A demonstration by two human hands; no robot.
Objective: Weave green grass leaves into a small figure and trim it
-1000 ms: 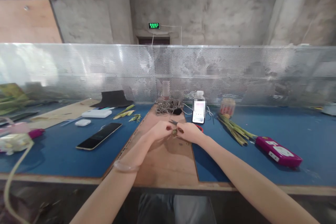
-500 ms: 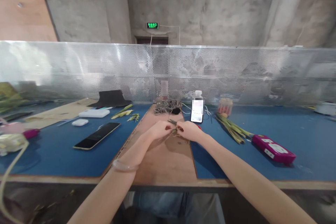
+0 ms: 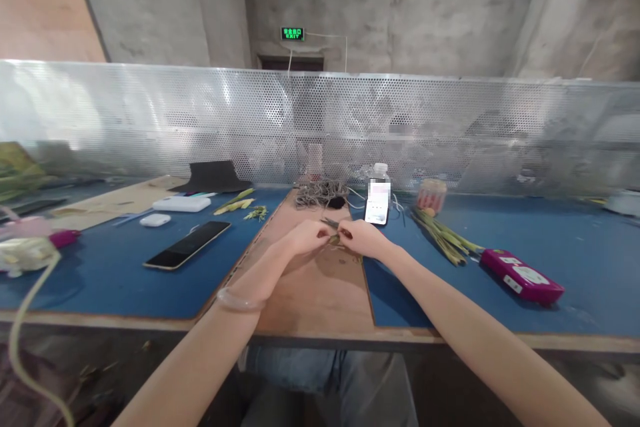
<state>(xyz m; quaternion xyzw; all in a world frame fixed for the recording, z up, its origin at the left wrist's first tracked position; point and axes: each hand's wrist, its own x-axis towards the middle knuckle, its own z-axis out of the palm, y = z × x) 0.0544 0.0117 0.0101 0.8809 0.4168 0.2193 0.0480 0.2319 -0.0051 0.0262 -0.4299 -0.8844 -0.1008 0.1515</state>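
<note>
Over the bare wooden strip [image 3: 310, 293] in the middle of the table, my left hand [image 3: 310, 237] and my right hand [image 3: 362, 239] meet with bent, pinching fingers. Between the fingertips is a small greenish-brown plant piece [image 3: 334, 239], perhaps a strip of leaf; both hands seem to grip it. Its ends are partly hidden by the fingers. A dark, thin item [image 3: 329, 222] lies just beyond the fingertips, too small to name. Behind my hands sits a tangle of grey cord [image 3: 317, 195] with a black clump [image 3: 337, 202] at its near side.
To the right stand a lit phone [image 3: 377, 203], a bottle [image 3: 381, 169] and a jar [image 3: 431, 196]. A bundle of long green leaves [image 3: 443, 237] lies by a magenta box [image 3: 523, 275]. Leftward are a dark phone [image 3: 187, 245], white cases and leaf scraps [image 3: 235, 203]. A perforated metal panel [image 3: 200, 120] stands behind.
My view has tilted slightly down, so the background sits higher. Both hands stay together at the plant piece, with only slight finger movement.
</note>
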